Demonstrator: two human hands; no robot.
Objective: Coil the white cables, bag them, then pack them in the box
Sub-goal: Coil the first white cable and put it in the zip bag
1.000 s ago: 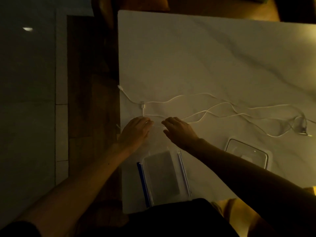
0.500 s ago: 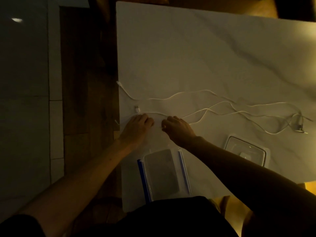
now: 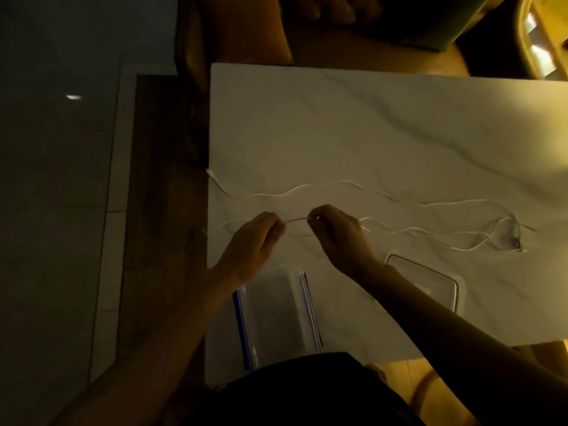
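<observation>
Several thin white cables lie stretched across the marble table point(image 3: 368, 133). One white cable point(image 3: 296, 220) is lifted a little off the table, held taut between both hands. My left hand point(image 3: 255, 241) pinches its left end and my right hand point(image 3: 335, 232) pinches it a short way to the right. Another white cable point(image 3: 307, 188) runs wavy behind the hands, its plug at the table's left edge. Clear zip bags point(image 3: 273, 312) with blue strips lie flat just in front of my hands. A clear shallow box point(image 3: 430, 281) sits to the right of my right forearm.
The cables' far ends tangle together near the table's right side point(image 3: 510, 235). The table's left edge drops to a dark wooden floor point(image 3: 159, 210). A chair back point(image 3: 233, 32) stands beyond the far edge. The light is dim.
Both hands have risen from the table surface and now hold a short stretch of one cable between them. That cable's left plug has moved from beyond my left hand into it.
</observation>
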